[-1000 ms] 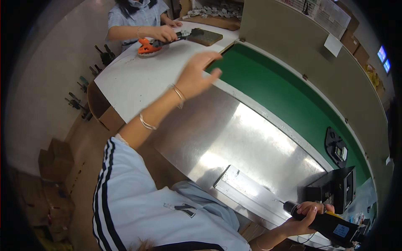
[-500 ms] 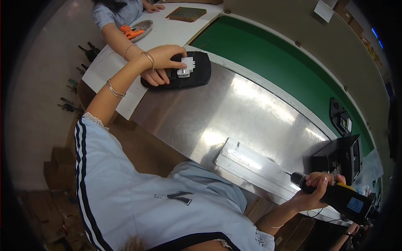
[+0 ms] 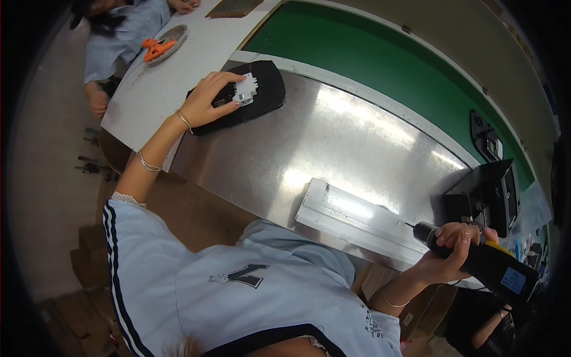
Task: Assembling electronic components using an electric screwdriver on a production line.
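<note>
A steel worktop [image 3: 285, 149] spreads right of a black panel [image 3: 263, 102]. Well right of the panel, the right hand [image 3: 447, 253] grips a black driver [image 3: 491, 268]. At the panel, the left hand [image 3: 205, 101] pinches a white part [image 3: 245, 88]; light edge pressure seems best.

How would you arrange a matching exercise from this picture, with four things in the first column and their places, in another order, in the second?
1. Left hand
2. Right hand
3. Orange tool
4. Long metal plate

A. On the steel table
B. In a round dish
C. At a white part on a black piece
D. Around a black tool

Pairs: 1-C, 2-D, 3-B, 4-A.
</note>
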`<state>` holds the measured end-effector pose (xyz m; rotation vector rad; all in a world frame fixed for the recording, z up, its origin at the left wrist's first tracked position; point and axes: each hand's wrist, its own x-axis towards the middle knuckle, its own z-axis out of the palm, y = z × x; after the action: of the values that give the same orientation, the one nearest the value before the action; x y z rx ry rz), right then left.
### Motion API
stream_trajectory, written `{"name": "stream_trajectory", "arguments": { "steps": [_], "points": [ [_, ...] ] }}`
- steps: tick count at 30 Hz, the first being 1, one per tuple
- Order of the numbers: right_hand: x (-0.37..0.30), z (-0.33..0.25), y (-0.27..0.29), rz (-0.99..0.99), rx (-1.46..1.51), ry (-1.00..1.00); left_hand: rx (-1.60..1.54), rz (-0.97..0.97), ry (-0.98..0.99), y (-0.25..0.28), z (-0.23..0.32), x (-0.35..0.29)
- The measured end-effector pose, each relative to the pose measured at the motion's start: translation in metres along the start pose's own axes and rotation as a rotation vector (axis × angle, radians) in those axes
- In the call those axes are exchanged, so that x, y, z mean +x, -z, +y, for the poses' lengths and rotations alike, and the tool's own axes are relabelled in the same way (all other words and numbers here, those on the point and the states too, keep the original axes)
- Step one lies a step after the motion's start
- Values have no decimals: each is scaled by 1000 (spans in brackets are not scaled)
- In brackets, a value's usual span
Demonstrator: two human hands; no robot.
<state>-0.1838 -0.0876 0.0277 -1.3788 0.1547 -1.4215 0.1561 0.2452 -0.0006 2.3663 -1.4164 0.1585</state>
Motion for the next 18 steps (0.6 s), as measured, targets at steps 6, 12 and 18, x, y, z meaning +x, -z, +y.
{"name": "stream_trajectory", "arguments": {
  "steps": [6, 12, 18],
  "points": [
    [8, -31, -8, -6, -118, -12, -23, 20, -117, -13, 45, 25],
    [63, -67, 64, -112, 33, 41, -7, -58, -358, -25, 166, 90],
    [134, -69, 101, -56, -49, 32, -96, -109, -445, -38, 259, 125]
  ]
}}
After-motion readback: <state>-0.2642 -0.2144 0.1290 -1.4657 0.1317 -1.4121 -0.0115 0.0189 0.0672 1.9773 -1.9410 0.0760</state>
